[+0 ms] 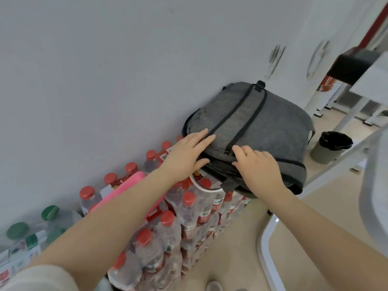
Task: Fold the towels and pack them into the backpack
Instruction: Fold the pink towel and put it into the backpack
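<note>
No writing can be read: the red-and-white labels on the shrink-wrapped packs of red-capped water bottles (189,219) are too blurred, as are the green-and-white labels of the green-capped bottles (31,229) at the lower left.

The grey backpack (262,127), woven fabric with two black straps running down its domed face, lies right of centre on top of the bottle packs, its far edge against the pale wall (105,70). Its near corner overhangs the stack. The left hand (186,156) lies flat on the near left part of the bag, fingers straight and spread, gripping nothing. The right hand (260,166), a thin gold ring on one finger, presses on the bag's near edge with fingers bent over the zip seam; whether it pinches anything I cannot tell.

A pink oblong object (126,190) rests on the bottle caps just left of the left forearm. To the right, beige floor lies open past a black-lined waste bin (329,145) and white table legs (340,122).
</note>
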Available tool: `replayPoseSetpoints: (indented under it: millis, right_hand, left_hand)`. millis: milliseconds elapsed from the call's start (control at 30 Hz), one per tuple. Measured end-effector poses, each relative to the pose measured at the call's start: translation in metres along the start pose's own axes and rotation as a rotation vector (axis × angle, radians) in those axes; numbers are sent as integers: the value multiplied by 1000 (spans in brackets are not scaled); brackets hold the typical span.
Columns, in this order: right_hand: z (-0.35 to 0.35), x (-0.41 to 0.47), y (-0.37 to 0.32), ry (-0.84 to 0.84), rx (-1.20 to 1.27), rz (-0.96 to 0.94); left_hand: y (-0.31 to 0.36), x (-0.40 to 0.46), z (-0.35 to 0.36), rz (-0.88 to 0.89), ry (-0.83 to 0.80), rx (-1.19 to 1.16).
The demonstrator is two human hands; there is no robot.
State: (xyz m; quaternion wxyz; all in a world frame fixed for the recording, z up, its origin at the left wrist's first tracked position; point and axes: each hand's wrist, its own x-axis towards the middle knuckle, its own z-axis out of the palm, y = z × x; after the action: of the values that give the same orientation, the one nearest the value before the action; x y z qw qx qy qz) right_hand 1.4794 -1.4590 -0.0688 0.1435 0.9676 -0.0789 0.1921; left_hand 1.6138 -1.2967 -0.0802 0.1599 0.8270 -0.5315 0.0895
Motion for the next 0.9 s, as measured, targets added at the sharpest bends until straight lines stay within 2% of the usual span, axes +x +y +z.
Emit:
replayPoseSetpoints:
  millis: [100, 167, 267, 333, 433, 500, 533, 600, 667, 700, 767, 900]
  right_hand:
    - [-5, 17, 20, 78, 35, -56]
    - [-15, 30, 39, 110, 80, -33]
    - [-33, 50, 70, 73, 183, 42]
    - [-38, 65, 91, 65, 242, 110]
    - [-28, 82, 120, 13, 297, 238]
    - [-10, 92, 139, -57, 340, 288]
    - [3, 96, 148, -98, 363, 304]
    - [27, 102, 162, -155, 399, 322]
    - [49, 106, 171, -188, 404, 316]
    - [58, 108, 173, -202, 386, 304]
    - [69, 110, 175, -220, 350, 281]
    - [80, 110, 172, -249, 315, 239]
  left_hand:
    - [1, 33, 4, 30, -13, 46]
    - [2, 55, -4, 64, 78, 25]
    - [9, 93, -24, 29, 174, -48]
    - [15, 120, -32, 1, 290, -40]
    - [20, 157, -22, -50, 537, 150]
    - [22, 171, -5, 33, 591, 196]
    - [19, 174, 7, 115, 534, 215]
    - [12, 171, 26, 184, 248, 237]
    - [3, 166, 34, 88, -73, 173]
    - [-2, 167, 36, 39, -175, 167]
    - [-7, 172, 41, 7, -269, 204]
    - [-13, 184, 51, -66, -434, 85]
